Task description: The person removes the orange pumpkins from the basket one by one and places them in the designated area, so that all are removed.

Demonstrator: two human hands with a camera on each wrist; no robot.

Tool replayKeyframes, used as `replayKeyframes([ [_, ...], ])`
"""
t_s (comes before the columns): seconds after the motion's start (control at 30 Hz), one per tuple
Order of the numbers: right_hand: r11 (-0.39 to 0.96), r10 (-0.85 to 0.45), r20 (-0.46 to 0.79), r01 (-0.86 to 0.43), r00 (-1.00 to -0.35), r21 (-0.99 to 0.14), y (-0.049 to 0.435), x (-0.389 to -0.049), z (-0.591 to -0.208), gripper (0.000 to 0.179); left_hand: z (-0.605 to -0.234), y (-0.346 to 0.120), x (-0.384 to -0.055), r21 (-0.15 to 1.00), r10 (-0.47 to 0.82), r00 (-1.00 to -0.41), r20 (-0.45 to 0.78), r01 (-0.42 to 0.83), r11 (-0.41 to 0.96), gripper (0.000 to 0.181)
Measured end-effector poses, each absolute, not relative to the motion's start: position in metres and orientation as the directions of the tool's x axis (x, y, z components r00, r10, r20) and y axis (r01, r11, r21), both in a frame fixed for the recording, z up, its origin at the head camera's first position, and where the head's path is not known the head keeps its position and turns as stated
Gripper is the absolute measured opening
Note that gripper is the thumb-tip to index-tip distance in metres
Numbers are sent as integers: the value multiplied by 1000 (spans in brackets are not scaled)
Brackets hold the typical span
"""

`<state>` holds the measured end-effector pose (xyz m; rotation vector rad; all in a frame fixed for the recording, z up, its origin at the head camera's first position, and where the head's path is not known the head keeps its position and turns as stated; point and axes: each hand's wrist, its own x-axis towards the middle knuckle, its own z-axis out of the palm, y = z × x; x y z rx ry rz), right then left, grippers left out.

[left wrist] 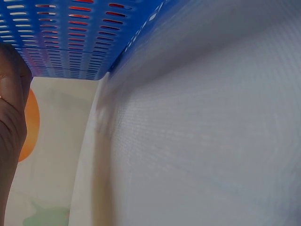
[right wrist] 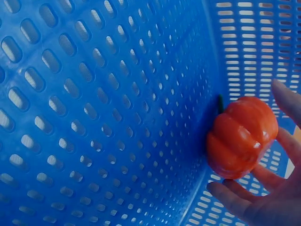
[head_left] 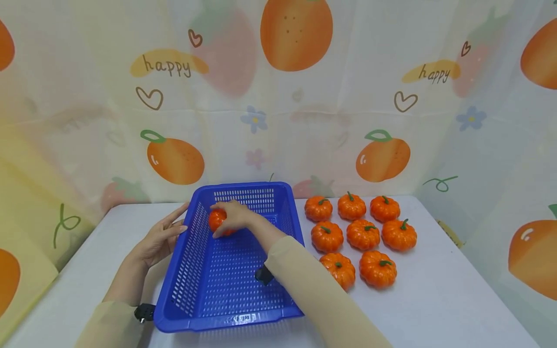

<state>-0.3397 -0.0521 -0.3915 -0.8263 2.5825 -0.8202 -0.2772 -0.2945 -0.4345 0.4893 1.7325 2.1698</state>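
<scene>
A blue perforated plastic basket (head_left: 235,319) stands on the white table. Inside it, towards the far left corner, my right hand (head_left: 237,215) holds a small orange pumpkin (head_left: 216,220), its thumb and fingers spread around the sides. In the right wrist view the pumpkin (right wrist: 242,136) is tipped over, its green stem pointing at the basket's perforated floor. My left hand (head_left: 161,240) is outside the basket, fingers extended along the left wall with fingertips right at the rim. The left wrist view shows only part of that hand (left wrist: 11,94) beside the blue wall.
To the right of the basket, several orange pumpkins (head_left: 363,235) with green stems sit in loose rows on the white table (head_left: 439,290). My right forearm crosses the basket's right wall, near the closest pumpkin (head_left: 338,269). A fruit-printed curtain (head_left: 278,121) hangs behind the table.
</scene>
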Motion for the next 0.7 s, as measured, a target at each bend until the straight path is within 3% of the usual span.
replayKeyframes([
  [0.33, 629, -639, -133, -414, -758, -658, -46, -340, -389, 56, -436, -295, -278, 978, 445, -893, 60, -36, -204, 71],
  [0.5, 630, -638, -126, -420, -760, -653, -44, -341, -386, 61, -437, -296, -279, 981, 442, -895, 62, -27, -194, 71],
  [0.7, 573, -596, -22, -405, -803, -713, -45, -345, -380, 73, -436, -295, -277, 983, 442, -895, 62, -22, -183, 70],
])
